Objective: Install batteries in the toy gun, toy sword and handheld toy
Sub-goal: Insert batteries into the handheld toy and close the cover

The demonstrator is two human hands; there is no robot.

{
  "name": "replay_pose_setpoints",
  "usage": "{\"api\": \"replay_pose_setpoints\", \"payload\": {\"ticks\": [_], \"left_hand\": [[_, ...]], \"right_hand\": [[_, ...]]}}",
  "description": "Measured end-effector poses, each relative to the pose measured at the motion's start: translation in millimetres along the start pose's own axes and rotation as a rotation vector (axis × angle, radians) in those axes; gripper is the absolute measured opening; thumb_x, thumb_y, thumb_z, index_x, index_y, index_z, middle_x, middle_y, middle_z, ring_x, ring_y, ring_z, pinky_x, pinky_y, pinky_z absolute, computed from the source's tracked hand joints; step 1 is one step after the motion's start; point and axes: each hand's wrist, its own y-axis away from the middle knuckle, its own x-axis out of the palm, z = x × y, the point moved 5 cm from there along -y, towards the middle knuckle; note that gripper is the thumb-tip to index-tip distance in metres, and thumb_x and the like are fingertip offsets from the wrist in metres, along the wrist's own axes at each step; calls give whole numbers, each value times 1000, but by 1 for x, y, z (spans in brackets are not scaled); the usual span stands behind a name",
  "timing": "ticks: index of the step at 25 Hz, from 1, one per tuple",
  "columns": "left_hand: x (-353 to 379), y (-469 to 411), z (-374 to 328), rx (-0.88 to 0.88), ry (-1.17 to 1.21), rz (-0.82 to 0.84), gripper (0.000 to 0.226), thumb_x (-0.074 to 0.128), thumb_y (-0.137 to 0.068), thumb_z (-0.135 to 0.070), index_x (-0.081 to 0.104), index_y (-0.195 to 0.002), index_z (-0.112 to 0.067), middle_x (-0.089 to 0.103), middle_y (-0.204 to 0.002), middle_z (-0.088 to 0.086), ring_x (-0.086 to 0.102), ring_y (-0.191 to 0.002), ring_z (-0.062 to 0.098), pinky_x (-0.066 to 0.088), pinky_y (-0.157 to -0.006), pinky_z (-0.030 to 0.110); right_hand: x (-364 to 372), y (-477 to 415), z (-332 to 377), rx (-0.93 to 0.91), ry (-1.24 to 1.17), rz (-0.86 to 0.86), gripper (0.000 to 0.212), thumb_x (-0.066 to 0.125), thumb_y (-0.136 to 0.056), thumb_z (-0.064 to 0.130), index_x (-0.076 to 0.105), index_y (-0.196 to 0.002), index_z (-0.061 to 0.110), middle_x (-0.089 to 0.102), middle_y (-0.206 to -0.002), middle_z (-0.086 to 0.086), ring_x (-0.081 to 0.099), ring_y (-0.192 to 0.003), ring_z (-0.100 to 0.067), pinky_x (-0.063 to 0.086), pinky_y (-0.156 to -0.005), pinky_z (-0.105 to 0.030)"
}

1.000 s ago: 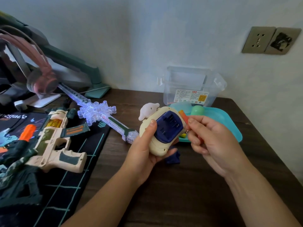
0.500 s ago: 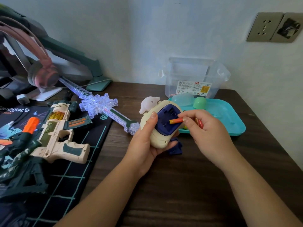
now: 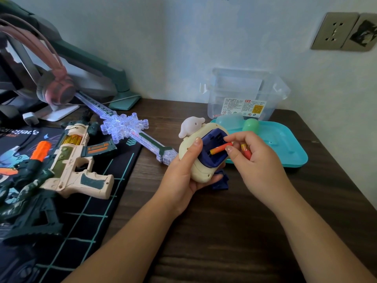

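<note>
Dark wooden surface (image 3: pixel 224 231), pale wall behind. The left hand (image 3: pixel 183 174) grips the cream handheld toy (image 3: pixel 201 170) from below, thumb on its rim, with the open blue compartment (image 3: pixel 212 139) facing up. Over the last second the right hand (image 3: pixel 257 160) has brought an orange battery (image 3: pixel 220 149) from the toy's right edge into that bay. Pinched between thumb and forefinger, it lies slanted, left end inside, not yet seated. A spare battery (image 3: pixel 245 151) is tucked in the same hand. Loading has begun; the toy gun (image 3: pixel 75 166) and glowing toy sword (image 3: pixel 130 129) lie to the left.
</note>
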Motion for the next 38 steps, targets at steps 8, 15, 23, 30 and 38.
{"api": "replay_pose_setpoints", "payload": {"ticks": [8, 15, 23, 30, 38], "left_hand": [[-1, -2, 4, 4, -17, 0, 56, 62, -81, -46, 58, -133, -25, 69, -126, 8, 66, -115, 32, 61, -80, 39], [0, -1, 4, 12, -3, 6, 51, 60, -82, -45, 61, -129, -25, 71, -121, 6, 69, -109, 24, 60, -85, 43], [-1, -1, 4, 21, -6, 8, 49, 58, -85, -45, 61, -130, -24, 71, -122, 6, 68, -113, 25, 48, -101, 56], [-1, -1, 4, 15, 12, -8, 46, 59, -84, -44, 63, -125, -24, 73, -119, 6, 69, -110, 26, 48, -101, 57], [-3, -4, 6, -1, -6, 7, 50, 58, -86, -46, 60, -131, -25, 70, -125, 6, 66, -115, 25, 48, -101, 57]], "right_hand": [[2, 3, -7, 196, -160, -118, 20, 66, -87, 33, 54, -102, 32, 59, -86, 12, 58, -80, 2, 45, -55, -6], [10, 10, 0, 16, 13, -218, 11, 63, -88, 32, 58, -98, 32, 59, -88, 9, 57, -84, -6, 50, -69, -14], [18, 10, 4, -140, 214, -306, 19, 59, -90, 36, 60, -100, 20, 55, -81, 7, 54, -73, -6, 43, -61, -10], [17, 9, 7, -209, 296, -324, 19, 59, -90, 33, 63, -95, 15, 54, -83, 6, 49, -68, -6, 36, -60, -8], [28, 7, -5, -101, 130, -310, 14, 59, -92, 32, 63, -99, 21, 61, -86, 10, 56, -77, -6, 47, -65, -14]]}}
